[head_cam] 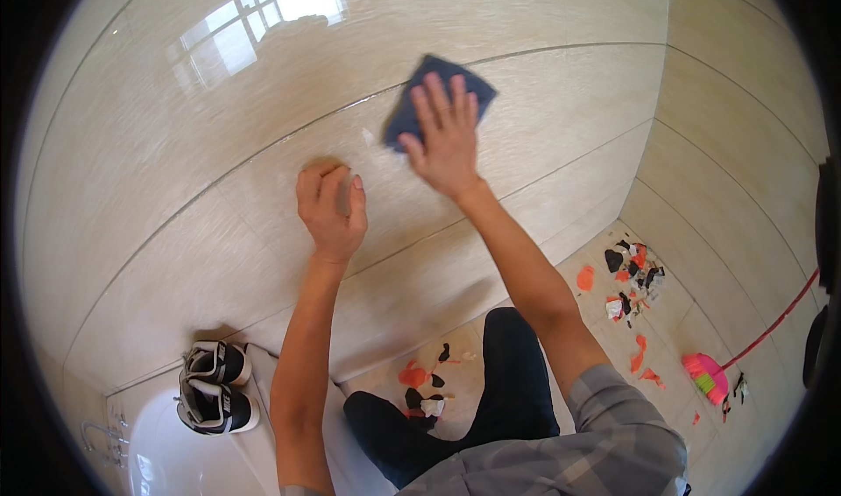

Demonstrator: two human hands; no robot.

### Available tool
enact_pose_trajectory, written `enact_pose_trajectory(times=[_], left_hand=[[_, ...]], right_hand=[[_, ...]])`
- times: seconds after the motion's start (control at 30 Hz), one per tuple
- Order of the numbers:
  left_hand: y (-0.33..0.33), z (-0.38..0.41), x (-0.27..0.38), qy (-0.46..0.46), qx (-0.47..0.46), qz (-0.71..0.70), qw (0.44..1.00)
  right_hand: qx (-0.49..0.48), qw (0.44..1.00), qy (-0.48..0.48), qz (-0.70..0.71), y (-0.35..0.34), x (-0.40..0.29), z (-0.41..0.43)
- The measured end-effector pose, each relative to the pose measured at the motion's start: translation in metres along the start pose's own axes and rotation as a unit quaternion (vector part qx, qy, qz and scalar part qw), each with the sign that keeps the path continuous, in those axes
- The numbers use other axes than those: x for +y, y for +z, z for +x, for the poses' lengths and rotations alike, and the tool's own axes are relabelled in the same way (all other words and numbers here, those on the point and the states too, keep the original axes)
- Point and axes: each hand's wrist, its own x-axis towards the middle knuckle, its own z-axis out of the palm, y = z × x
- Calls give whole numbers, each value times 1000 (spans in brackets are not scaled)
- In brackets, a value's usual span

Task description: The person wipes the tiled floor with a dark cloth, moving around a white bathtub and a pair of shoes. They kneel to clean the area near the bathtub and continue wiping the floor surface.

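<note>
A folded dark blue cloth (441,102) lies flat against the glossy beige tiled wall (565,102), across a dark horizontal joint. My right hand (447,128) presses on it with the palm down and the fingers spread a little. To the left and lower, my left hand (332,210) is raised close to the wall, fingers curled and the thumb apart from them, with nothing seen in it. Whether its fingertips touch the tiles I cannot tell. Between the hands the wall shows a small pale smear.
Sneakers (220,391) stand on the rim of a white bathtub (253,460) at the lower left, near a metal faucet (105,433). Orange, black and white scraps (634,269) litter the tiled floor around my knees. A pink broom (708,378) with a red handle leans at the right wall.
</note>
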Motion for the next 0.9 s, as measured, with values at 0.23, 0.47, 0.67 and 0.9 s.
enact_pose_trajectory(times=[0.23,0.47,0.67,0.9], left_hand=[[14,-10,-3,74,-40,65,994],[18,-14,-1,142,-71,129,979],[28,-18,-1,142,-91,164,972],[28,-16,-1,150,-99,165,970]], right_hand=[[72,982,168,-37,-3,53,-31],[-21,1000,-19,-12,-15,54,-27],[79,990,112,-42,-28,141,-5],[88,961,259,-34,-15,139,-65]])
